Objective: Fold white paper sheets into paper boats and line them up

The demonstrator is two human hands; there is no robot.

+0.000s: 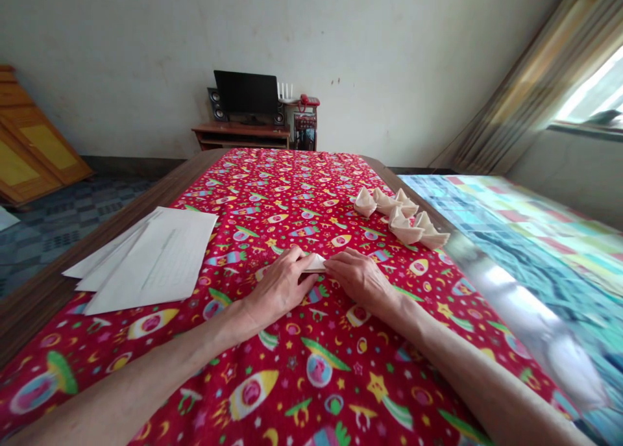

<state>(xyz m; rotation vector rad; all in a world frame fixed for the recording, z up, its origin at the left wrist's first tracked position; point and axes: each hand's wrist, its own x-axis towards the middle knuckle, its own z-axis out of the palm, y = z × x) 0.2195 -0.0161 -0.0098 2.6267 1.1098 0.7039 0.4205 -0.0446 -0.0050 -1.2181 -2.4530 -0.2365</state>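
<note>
A small folded piece of white paper (315,263) lies between my two hands over the middle of the red patterned cloth (311,332). My left hand (285,276) pinches its left end between thumb and fingers. At the right end, the closed fingers of my right hand (357,276) press on the paper; the thumb is mostly hidden. Several folded paper boats (405,228) stand grouped on the cloth, beyond my right hand. To the left of my left hand, a fanned stack of paper sheets (160,258) lies flat, with faint print on the top sheet.
The cloth covers a brown table (48,309). Alongside its right edge is a bed (511,238) with patterned bedding. A monitor (246,95) with speakers and a red telephone (310,100) stand against the far wall. A wooden cabinet (39,137) is at the left.
</note>
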